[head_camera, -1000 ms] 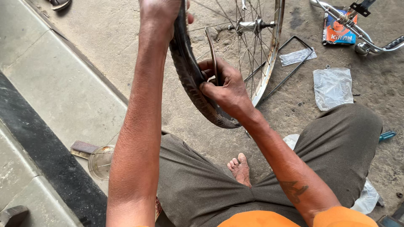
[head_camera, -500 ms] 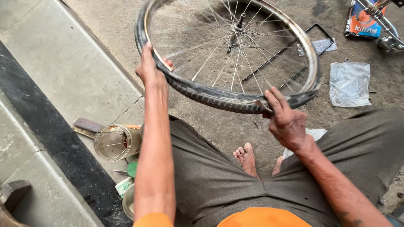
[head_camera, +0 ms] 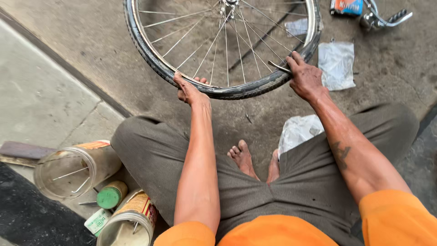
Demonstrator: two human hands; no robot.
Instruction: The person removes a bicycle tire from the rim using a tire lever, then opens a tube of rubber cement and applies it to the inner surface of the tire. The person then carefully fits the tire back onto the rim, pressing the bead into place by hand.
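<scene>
Since the earlier frame the wheel (head_camera: 223, 45) has tipped further away and flatter, and both hands slid along to the near edge of the tyre (head_camera: 236, 91), with the view pulled back so more of the floor shows.

Biggest thing first: 1 bicycle wheel, spokes fanning out from the hub, black tyre around the rim, lying just beyond both hands over the concrete floor (head_camera: 114, 54). Left hand (head_camera: 189, 91) is closed on the tyre's near edge, thumb over the top. Right hand (head_camera: 306, 77) is wrapped around a thin metal lever (head_camera: 278, 67) that pokes in between tyre and rim, just left of that hand's fingers.

Looks to me like the tyre bead is being worked at the rim with the lever. Next bit would call for a firm hold with the left hand so the wheel doesn't spin, while the lever gets pried or walked along the rim.

Counting the rest, big to small: 2 crumpled plastic bags, 1 right of the right hand (head_camera: 337, 64) and 1 nearer the body by the 2 bare feet (head_camera: 298, 132). 2 open jars behind the left elbow, 1 clear with loose spokes inside (head_camera: 73, 171), 1 with a printed label (head_camera: 129, 221). 1 small green-capped tin (head_camera: 110, 196) between them.
</scene>
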